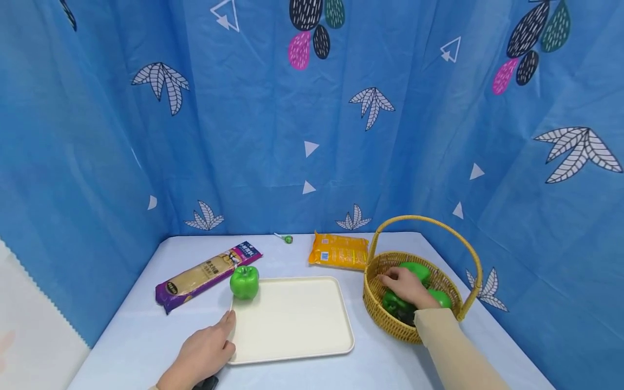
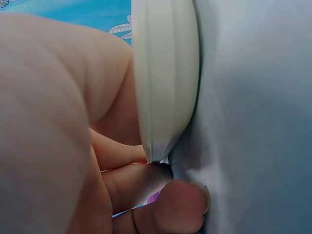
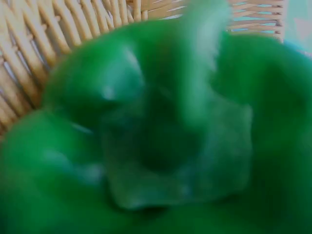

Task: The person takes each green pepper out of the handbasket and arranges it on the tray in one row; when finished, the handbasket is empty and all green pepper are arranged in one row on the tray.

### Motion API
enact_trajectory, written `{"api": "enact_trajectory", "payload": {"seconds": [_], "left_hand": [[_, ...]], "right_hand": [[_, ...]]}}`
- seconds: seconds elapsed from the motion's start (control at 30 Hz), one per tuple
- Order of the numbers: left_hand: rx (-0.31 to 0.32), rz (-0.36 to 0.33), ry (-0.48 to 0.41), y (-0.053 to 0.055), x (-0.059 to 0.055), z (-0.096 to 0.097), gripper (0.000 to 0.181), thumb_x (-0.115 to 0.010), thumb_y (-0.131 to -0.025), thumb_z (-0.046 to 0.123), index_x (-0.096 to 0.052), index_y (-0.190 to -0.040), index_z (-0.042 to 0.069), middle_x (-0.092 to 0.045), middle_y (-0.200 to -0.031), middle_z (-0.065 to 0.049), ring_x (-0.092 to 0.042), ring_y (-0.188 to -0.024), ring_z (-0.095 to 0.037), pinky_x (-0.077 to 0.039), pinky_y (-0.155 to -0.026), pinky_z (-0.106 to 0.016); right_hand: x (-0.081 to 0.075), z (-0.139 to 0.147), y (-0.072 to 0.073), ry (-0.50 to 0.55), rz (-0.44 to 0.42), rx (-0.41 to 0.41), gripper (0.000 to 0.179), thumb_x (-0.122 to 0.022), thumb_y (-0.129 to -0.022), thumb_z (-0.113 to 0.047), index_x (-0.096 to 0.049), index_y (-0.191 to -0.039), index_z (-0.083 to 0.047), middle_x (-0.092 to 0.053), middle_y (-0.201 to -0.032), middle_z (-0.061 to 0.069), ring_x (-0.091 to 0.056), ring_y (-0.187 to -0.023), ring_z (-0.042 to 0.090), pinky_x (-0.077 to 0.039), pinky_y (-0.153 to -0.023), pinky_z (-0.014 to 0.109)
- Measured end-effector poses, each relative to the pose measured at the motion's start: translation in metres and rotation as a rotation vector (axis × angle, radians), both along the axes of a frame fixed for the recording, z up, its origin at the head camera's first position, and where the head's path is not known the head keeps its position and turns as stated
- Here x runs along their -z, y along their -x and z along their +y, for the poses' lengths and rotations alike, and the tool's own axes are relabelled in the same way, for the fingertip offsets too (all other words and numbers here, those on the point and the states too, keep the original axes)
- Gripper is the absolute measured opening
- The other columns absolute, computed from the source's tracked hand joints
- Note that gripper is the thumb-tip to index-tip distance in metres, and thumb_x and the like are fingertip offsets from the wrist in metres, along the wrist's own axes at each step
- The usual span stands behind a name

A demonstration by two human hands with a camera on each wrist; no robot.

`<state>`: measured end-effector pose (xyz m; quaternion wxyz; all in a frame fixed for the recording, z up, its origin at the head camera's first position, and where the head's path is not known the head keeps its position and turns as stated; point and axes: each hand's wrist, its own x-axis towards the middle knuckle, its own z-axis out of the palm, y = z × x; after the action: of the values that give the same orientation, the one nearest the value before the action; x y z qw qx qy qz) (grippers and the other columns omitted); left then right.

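Observation:
My left hand (image 1: 207, 344) is at the near-left corner of a cream rectangular tray (image 1: 297, 319). Its thumb lies over the rim and its fingers are along the outer side, pinching the tray's edge (image 2: 165, 73) in the left wrist view. A green bell pepper (image 1: 245, 283) stands at the tray's far-left corner. My right hand (image 1: 405, 285) reaches into a wicker basket (image 1: 390, 323) among green peppers (image 1: 414, 269). The right wrist view is filled by a blurred green pepper with a thick stem (image 3: 200, 63); I cannot tell whether the fingers hold one.
A purple-ended pasta packet (image 1: 207, 276) lies to the tray's left. An orange packet (image 1: 339, 251) lies behind, left of the basket's tall arched handle (image 1: 429, 219). A small green item (image 1: 288, 239) is at the table's back edge, before a blue curtain (image 1: 273, 135).

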<state>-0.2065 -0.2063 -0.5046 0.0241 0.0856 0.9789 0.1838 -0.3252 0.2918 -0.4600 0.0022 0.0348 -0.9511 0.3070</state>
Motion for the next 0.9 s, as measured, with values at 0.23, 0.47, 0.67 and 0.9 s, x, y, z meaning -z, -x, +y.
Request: {"api": "enact_trajectory", "payload": {"seconds": [0.23,0.47,0.67,0.9], "left_hand": [[0.001,-0.008,0.000,0.0000,-0.0004,0.0006,0.071,-0.064,-0.086,0.018,-0.047,-0.150,-0.007,-0.051,-0.152,-0.024,-0.040,-0.052,-0.018,-0.032,-0.051,-0.031],[0.000,-0.007,0.004,-0.0010,-0.0011,0.0008,0.071,-0.065,-0.086,0.018,-0.047,-0.149,-0.008,-0.051,-0.152,-0.024,-0.041,-0.054,-0.018,-0.035,-0.053,-0.031],[-0.001,-0.010,0.008,-0.0003,-0.0017,0.0011,0.071,-0.064,-0.086,0.018,-0.047,-0.150,-0.007,-0.051,-0.152,-0.024,-0.042,-0.055,-0.018,-0.036,-0.055,-0.032],[-0.005,-0.022,0.011,-0.0002,-0.0013,0.0012,0.071,-0.065,-0.086,0.019,-0.047,-0.149,-0.007,-0.051,-0.152,-0.024,-0.044,-0.056,-0.017,-0.037,-0.055,-0.031]], "right_hand": [[0.0042,0.0021,-0.0051,0.020,-0.142,-0.120,0.055,-0.075,-0.083,-0.037,-0.068,-0.129,-0.009,-0.068,-0.124,0.007,-0.061,-0.110,0.025,-0.052,-0.093,0.050],[0.0041,0.0023,-0.0049,0.048,-0.089,-0.138,0.041,-0.072,-0.085,-0.022,-0.070,-0.122,-0.006,-0.069,-0.116,0.007,-0.062,-0.104,0.024,-0.054,-0.087,0.046],[0.0021,0.0003,-0.0048,0.041,-0.009,-0.116,0.027,-0.064,-0.100,-0.027,-0.073,-0.117,-0.008,-0.072,-0.110,0.004,-0.065,-0.098,0.021,-0.055,-0.082,0.043],[0.0011,0.0001,-0.0094,-0.003,-0.129,-0.138,0.048,-0.069,-0.087,-0.034,-0.069,-0.130,-0.011,-0.065,-0.130,0.009,-0.060,-0.115,0.027,-0.051,-0.094,0.051]]}}
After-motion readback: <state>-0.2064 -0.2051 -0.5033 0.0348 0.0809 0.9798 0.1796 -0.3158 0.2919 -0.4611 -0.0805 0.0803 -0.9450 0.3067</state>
